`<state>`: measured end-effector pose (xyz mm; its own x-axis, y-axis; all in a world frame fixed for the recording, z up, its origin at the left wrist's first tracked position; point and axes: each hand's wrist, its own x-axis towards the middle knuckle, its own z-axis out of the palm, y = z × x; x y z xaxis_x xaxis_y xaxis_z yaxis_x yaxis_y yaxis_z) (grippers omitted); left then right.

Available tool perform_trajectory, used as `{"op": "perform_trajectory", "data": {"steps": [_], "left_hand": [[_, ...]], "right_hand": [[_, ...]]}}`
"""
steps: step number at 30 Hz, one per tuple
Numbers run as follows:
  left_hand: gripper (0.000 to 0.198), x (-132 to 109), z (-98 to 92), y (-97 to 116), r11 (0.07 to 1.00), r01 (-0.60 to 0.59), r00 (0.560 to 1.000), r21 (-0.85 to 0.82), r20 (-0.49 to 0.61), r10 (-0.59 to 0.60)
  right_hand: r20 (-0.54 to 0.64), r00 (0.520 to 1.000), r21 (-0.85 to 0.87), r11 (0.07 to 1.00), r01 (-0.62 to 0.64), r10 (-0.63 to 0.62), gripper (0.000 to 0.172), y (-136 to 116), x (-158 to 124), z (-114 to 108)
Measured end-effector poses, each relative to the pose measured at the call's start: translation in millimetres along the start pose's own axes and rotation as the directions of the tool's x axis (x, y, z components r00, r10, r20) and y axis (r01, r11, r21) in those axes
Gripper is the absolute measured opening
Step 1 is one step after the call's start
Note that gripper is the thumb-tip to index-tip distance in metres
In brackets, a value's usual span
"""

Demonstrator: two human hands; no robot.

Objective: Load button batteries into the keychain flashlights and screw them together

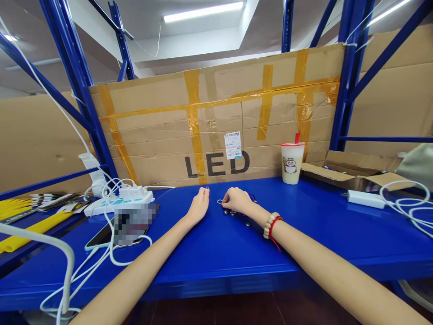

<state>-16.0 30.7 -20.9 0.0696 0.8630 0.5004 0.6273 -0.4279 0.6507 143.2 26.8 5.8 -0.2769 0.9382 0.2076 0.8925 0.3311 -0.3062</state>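
Note:
My left hand (pixel 199 205) is raised over the blue tabletop (pixel 216 257), thumb and fingers pinched on a tiny shiny metal piece (pixel 207 188) whose kind is too small to tell. Just to its right, my right hand (pixel 237 200) bends down with its fingertips closed together. A small silvery ring (pixel 219 201) pokes out from those fingertips. Below and beside the right hand lie several small metal pieces (pixel 248 224), partly hidden by it. Behind its wrist shows a bit of a blue loop-shaped item (pixel 253 197). The right wrist wears a beaded bracelet (pixel 269 225) with a red cord.
On the left are a white power strip (pixel 118 203), phones (pixel 101 237), tangled white cables (pixel 111 253) and yellow strips (pixel 40 230). A lidded drink cup (pixel 291 164), an open cardboard box (pixel 352 169) and a white adapter (pixel 366 199) stand right. Cardboard (pixel 162 135) walls the back.

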Motion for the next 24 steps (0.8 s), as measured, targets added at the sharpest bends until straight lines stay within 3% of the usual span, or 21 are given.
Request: {"op": "perform_trajectory", "data": {"steps": [5,10,18,24], "left_hand": [[0.022,-1,1.7,0,0.999,0.032,0.999,0.005,-0.004,-0.032],[0.022,0,2.0,-2,0.999,0.040,0.999,-0.001,-0.008,-0.040],[0.017,1,-3.3,3,0.999,-0.037,0.999,-0.038,0.009,0.038],[0.019,1,-3.4,5,0.988,-0.113,0.993,-0.102,0.024,0.116]], "right_hand": [[-0.002,1.000,0.014,1.000,-0.021,0.021,0.013,-1,-1,0],[-0.073,0.997,0.081,0.996,0.045,-0.039,0.008,4,1,3],[-0.222,0.961,0.235,0.948,0.215,-0.163,0.016,6,6,10],[-0.311,0.925,0.232,0.927,0.295,-0.217,0.018,8,12,18]]}}
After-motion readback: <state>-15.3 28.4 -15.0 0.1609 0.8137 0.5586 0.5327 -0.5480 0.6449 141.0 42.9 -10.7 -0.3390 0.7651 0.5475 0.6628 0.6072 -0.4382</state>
